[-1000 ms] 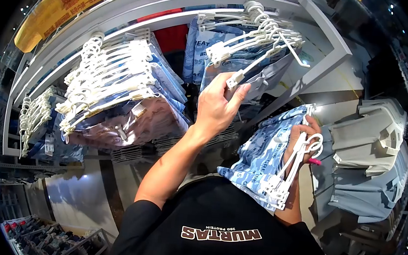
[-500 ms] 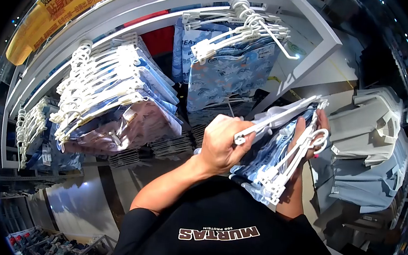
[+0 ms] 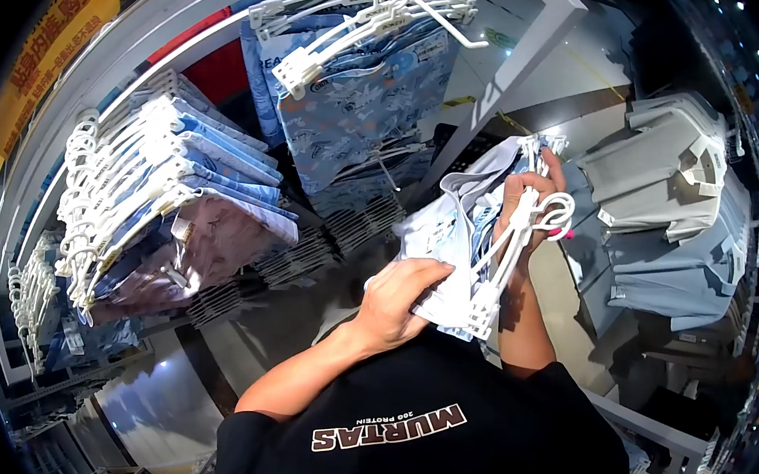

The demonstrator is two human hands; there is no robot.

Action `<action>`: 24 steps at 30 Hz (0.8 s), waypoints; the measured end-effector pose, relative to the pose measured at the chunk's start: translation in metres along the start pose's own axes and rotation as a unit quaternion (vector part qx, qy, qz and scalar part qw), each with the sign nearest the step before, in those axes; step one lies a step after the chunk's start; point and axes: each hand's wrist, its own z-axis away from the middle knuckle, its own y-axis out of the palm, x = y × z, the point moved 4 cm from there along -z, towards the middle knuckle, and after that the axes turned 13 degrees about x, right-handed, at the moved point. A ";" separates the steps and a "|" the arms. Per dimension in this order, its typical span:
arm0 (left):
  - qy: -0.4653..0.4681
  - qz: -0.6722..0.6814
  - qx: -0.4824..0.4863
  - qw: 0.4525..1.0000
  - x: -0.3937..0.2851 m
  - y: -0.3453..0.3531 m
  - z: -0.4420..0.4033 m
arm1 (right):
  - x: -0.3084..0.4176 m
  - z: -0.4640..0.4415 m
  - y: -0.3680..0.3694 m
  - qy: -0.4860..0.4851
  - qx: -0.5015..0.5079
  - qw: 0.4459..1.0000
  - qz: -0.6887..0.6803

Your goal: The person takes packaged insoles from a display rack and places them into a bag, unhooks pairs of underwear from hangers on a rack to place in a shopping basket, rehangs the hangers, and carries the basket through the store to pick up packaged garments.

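My left hand (image 3: 399,301) is closed on the lower edge of pale bluish-white shorts (image 3: 441,243), thumb and finger pressed on the cloth. On the right, my right hand (image 3: 534,197) grips a bunch of white clip hangers (image 3: 507,260) with their hooks pointing right. Blue patterned shorts (image 3: 490,213) hang among these hangers, mostly hidden behind the pale pair and my fingers. A small bright pink spot shows beside my right hand; what it is I cannot make out.
A grey metal rack (image 3: 514,76) stands ahead. Packed white hangers with blue and pink shorts (image 3: 169,240) hang at left, light-blue patterned shorts (image 3: 355,116) at centre. Grey shirts (image 3: 665,169) and blue-grey shirts (image 3: 677,275) are at right. A yellow sign (image 3: 59,51) lines the upper left.
My left hand has gone from a white hanger's end to the pale shorts, which now lie spread in front of the bunch. The view has shifted, so the rack sits further left.
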 end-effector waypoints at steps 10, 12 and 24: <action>0.016 0.077 0.072 0.994 0.009 0.000 0.020 | -0.032 0.001 0.002 0.133 0.042 0.967 -0.213; -0.001 0.094 0.060 0.994 0.010 0.001 0.022 | -0.029 0.001 0.005 0.131 0.049 0.967 -0.214; -0.075 0.174 0.018 0.982 0.039 -0.025 0.033 | 0.021 -0.018 0.008 -0.023 0.131 0.984 0.119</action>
